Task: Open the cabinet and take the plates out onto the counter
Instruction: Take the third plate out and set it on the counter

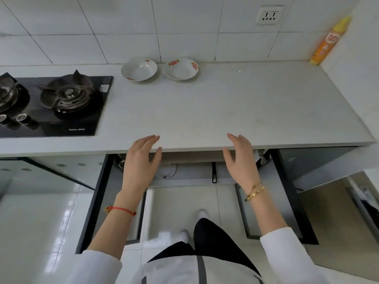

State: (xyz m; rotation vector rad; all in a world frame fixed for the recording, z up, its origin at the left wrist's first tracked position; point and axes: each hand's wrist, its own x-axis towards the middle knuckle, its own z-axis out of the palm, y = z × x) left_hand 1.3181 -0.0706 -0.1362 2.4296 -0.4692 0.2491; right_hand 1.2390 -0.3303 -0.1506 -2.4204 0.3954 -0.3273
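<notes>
Beside the stove point(51, 103), two plates point(139, 68) on the counter point(225, 111); both hands point(139, 158) spread, empty, before open cabinet doors point(96, 201)

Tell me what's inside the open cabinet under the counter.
Between the two swung-open doors, only a white rounded object and a dark handle-like piece show. The counter and both hands cover the rest, so any plates there are hidden.
</notes>
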